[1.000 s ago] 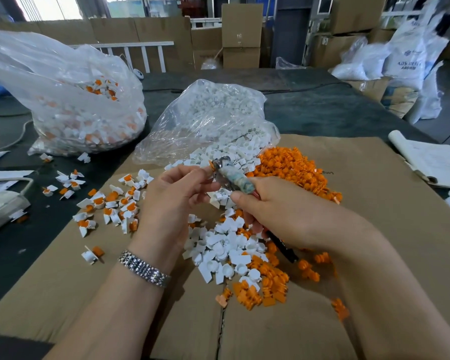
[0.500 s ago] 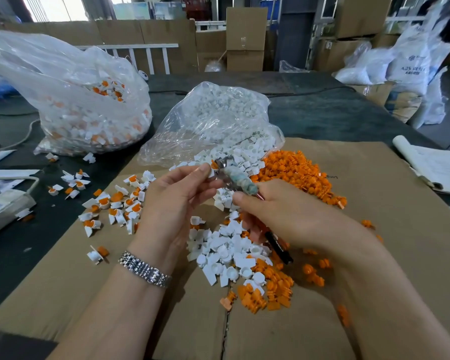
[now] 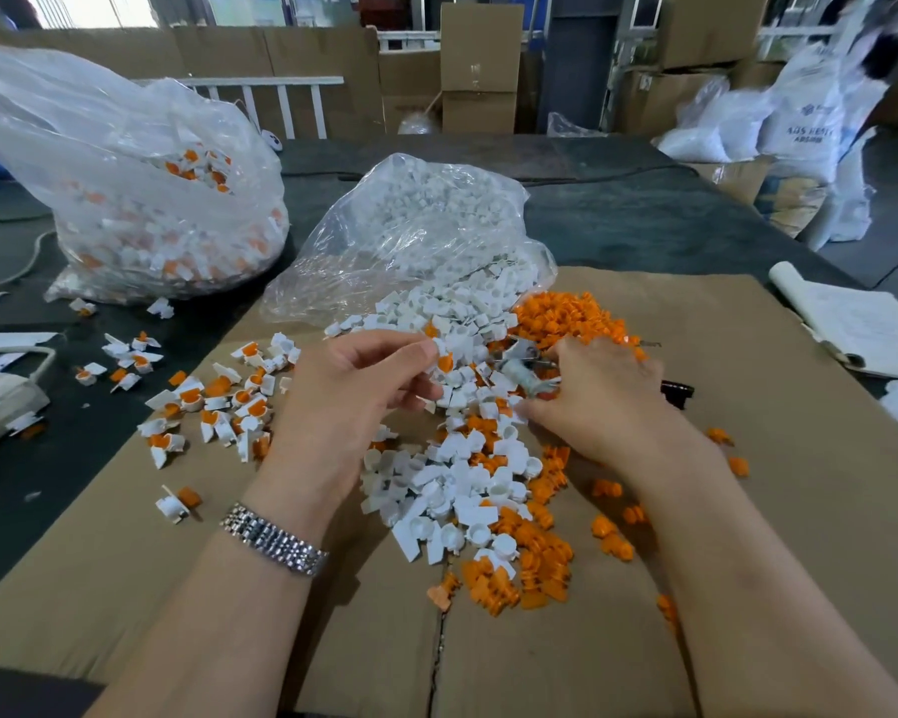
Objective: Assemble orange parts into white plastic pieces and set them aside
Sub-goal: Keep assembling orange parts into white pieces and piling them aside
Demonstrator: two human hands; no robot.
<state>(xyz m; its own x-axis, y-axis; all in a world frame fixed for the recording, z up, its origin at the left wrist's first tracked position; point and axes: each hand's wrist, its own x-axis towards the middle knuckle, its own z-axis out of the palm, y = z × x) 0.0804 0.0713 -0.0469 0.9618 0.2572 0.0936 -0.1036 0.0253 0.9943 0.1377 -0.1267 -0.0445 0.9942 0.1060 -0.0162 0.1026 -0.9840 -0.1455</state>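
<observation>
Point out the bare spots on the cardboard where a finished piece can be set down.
Bare cardboard lies right of the loose orange parts, toward the papers. More lies near the bottom edge left of the left hand, below the assembled pieces. It is crowded in the middle, where the white pieces spill between the hands.

stacked cardboard boxes (image 3: 480, 67) behind a dark table (image 3: 644, 220), daylit windows (image 3: 89, 7) beyond

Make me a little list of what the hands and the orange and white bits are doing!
left hand: pinches a white piece with orange part
right hand: holds a tool, reaches toward orange pile
finished pieces: lie left on the cardboard
white pile: between the hands
bags: clear bag of white pieces; bag of finished pieces
</observation>
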